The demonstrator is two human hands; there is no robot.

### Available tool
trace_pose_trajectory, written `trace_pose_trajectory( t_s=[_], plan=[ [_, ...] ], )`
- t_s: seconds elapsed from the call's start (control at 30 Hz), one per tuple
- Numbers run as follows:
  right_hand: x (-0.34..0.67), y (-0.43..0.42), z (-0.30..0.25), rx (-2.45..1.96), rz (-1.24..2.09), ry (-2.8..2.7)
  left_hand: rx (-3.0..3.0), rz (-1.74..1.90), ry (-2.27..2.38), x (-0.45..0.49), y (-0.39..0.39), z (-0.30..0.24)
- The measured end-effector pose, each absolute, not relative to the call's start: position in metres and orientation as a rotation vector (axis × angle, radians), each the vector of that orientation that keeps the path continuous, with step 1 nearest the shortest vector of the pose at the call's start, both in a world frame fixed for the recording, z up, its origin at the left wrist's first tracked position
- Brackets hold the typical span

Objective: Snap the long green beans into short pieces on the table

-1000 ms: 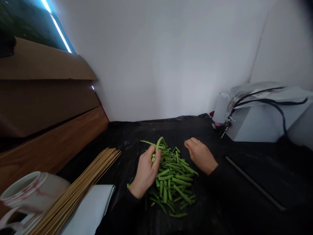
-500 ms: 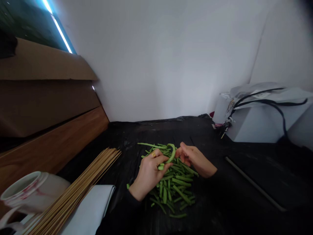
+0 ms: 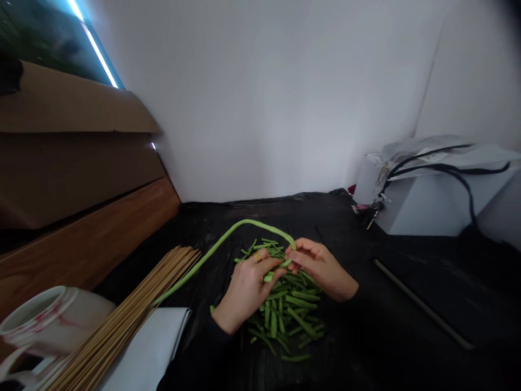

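Observation:
My left hand (image 3: 246,285) and my right hand (image 3: 321,266) meet over a pile of cut green bean pieces (image 3: 291,309) on a black plastic sheet (image 3: 366,326). Both pinch one long green bean (image 3: 220,244) near its end. The bean arcs up from my fingers and trails far to the left, down toward the skewers. A short piece of bean sits between my left thumb and fingers. A ring shows on my left hand.
A bundle of wooden skewers (image 3: 122,320) lies at the left over a white sheet (image 3: 154,347). A white bowl (image 3: 44,320) is at the lower left. A white box with black cables (image 3: 431,184) stands at the right, a thin rod (image 3: 419,304) before it.
My right hand has come across to meet the left. The short curved bean held before is replaced by a long bean drawn out in an arc to the left.

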State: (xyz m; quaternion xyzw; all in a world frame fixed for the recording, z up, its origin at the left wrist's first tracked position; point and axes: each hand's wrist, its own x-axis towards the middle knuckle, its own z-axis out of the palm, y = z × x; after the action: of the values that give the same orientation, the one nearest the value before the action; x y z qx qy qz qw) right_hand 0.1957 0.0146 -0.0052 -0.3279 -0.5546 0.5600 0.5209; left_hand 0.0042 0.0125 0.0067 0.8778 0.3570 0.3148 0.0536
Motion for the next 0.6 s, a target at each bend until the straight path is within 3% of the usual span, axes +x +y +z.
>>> trace_pose_trajectory(
  t_s=[0.3, 0.6],
  plan=[
    [0.1933, 0.0132, -0.0008, -0.857, 1.261, -1.025, 2.762, 0.856, 1.239, 0.0091, 0.0076, 0.01],
    [0.1978, 0.0132, 0.0022, -0.992, 1.023, -1.312, 2.757, 0.766, 1.242, 0.0048, 0.0117, 0.0073]
  ],
)
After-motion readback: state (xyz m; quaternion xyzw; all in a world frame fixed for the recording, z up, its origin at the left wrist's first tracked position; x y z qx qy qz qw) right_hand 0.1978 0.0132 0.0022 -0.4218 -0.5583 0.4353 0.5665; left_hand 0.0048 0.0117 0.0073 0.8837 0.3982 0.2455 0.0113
